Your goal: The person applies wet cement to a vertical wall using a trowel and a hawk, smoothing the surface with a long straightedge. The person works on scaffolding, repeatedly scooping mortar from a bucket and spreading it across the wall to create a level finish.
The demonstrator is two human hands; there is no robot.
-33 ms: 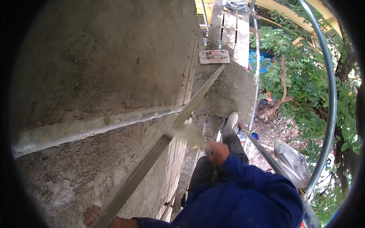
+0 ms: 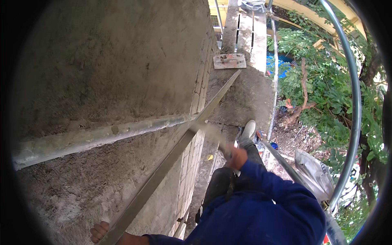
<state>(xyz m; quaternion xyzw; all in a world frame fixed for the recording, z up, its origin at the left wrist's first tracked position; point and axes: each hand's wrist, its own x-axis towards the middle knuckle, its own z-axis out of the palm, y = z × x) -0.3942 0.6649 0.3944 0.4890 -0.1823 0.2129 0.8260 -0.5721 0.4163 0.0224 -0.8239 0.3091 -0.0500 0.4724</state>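
Note:
My left hand (image 2: 100,232) is closed around the near end of a long straightedge (image 2: 153,179), a grey bar smeared with mortar. The bar slants away to the upper right, its far end just short of a plastering float (image 2: 229,61) lying on the platform. In my right hand (image 2: 237,158) is a trowel (image 2: 210,131), blurred by motion, its blade at the bar about midway along. Whether the blade presses on the bar I cannot tell. To the left stands a grey plastered wall (image 2: 134,61).
A mortar-stained pipe (image 2: 102,133) runs across the wall beneath the bar. Planks (image 2: 245,32) form a narrow platform under my feet. On the right are a curved metal rail (image 2: 354,94), a white sack (image 2: 312,171) and leafy branches (image 2: 335,94) beyond the platform's edge.
My right hand and the trowel have moved a little up and right, toward the bar's far end. My left hand and the straightedge have hardly moved.

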